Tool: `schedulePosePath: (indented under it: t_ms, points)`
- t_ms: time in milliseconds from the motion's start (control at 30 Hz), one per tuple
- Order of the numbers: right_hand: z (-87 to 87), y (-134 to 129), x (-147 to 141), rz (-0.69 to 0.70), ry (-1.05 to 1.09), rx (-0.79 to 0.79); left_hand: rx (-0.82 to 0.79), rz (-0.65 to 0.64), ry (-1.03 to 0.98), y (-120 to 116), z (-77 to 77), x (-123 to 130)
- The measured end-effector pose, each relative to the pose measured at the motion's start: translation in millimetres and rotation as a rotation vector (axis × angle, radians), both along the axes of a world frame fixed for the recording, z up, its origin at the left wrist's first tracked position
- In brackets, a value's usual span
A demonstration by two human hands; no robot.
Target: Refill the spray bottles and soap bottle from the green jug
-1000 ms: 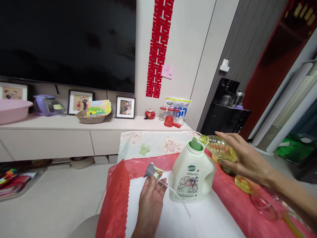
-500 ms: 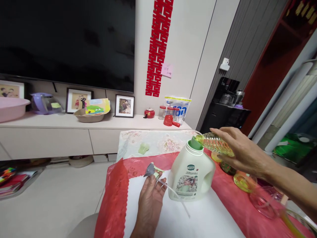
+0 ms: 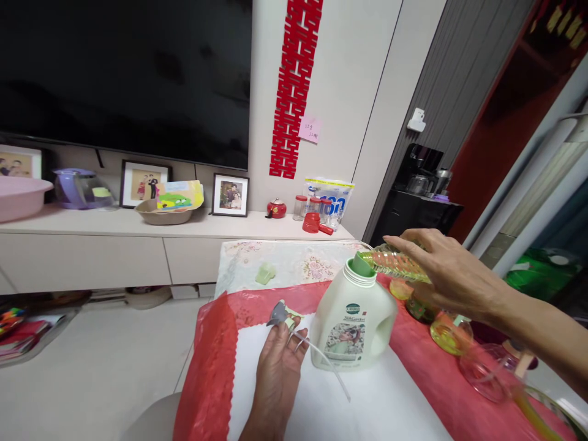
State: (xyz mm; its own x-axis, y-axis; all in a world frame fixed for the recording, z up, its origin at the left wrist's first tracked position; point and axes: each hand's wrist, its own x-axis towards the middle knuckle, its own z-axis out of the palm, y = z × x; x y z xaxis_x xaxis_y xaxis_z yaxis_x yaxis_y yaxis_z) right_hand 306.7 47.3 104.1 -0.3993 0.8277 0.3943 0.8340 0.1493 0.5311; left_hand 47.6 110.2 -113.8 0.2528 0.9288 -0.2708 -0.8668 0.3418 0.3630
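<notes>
A pale green detergent jug (image 3: 349, 331) stands upright and uncapped on the white sheet, its mouth showing a green spout (image 3: 362, 263). My right hand (image 3: 441, 266) is wrapped round a clear ribbed bottle (image 3: 397, 264), tipped nearly level with its neck at the spout. Yellowish liquid shows inside the bottle. To the left of the jug, my left hand (image 3: 280, 361) grips a spray pump head (image 3: 280, 313), grey and pale green. Its thin dip tube (image 3: 331, 362) slants down to the right in front of the jug.
A pale green cap-like piece (image 3: 265, 273) lies on the flowered cloth (image 3: 239, 257) behind. Along the red cover (image 3: 413, 349) at right stand several glass vessels, one a yellow-tinted bowl (image 3: 451, 332). A low cabinet (image 3: 202, 231) carries frames, jars and a red scoop (image 3: 311, 223).
The bottle in my right hand has tipped further, its base end a little higher. My left hand holds the spray pump head in nearly the same place; the view has shifted slightly.
</notes>
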Motion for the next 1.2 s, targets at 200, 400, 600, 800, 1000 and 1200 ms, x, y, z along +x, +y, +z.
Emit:
schedulePosePath:
  t_ms: [200, 400, 600, 800, 1000, 1200]
  points:
    - [6.6, 0, -4, 0.02, -0.071, -0.004, 0.005, -0.006, -0.006, 1, -0.5, 0]
    - [8.7, 2, -5, 0.024, -0.124, 0.009, 0.022, -0.012, -0.007, 2, -3.0, 0]
    - [11.4, 4, -4, 0.017, -0.152, 0.025, -0.004, -0.006, -0.008, 3, -4.8, 2]
    - [16.4, 4, -10, 0.012, -0.168, 0.032, -0.017, -0.004, 0.004, 3, -4.9, 1]
    - [20.6, 3, -16, 0.003, -0.206, 0.05, -0.029, 0.0, -0.008, 4, -3.4, 1]
    - [23.0, 7, -14, 0.001, -0.265, 0.065, -0.032, -0.002, -0.014, 3, -3.3, 1]
